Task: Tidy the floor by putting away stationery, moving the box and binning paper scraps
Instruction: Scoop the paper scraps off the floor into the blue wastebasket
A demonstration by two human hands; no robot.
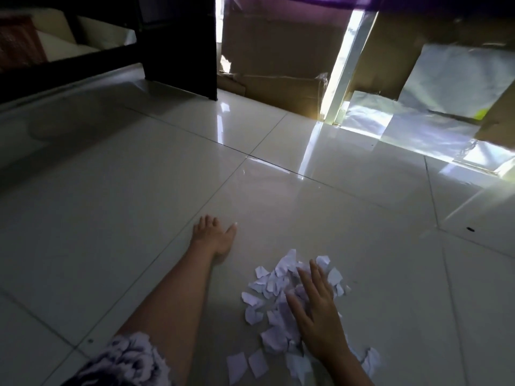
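Observation:
A heap of torn white paper scraps [274, 295] lies on the glossy tiled floor [139, 190] at the lower right. My right hand [315, 310] rests flat on top of the heap with its fingers spread, not closed around any piece. Two loose scraps [246, 363] lie just in front of the heap, closer to me. My left hand [213, 236] is planted palm down on the bare tile to the left of the heap, fingers apart and holding nothing. A large cardboard box [278, 51] stands at the back. I see no stationery.
A dark furniture post [181, 45] and a low dark frame stand at the back left. Flattened cardboard with clear plastic sheets [451, 79] leans at the back right beside a pale upright strip [345, 68]. A patterned sleeve [125, 360] shows at the bottom left.

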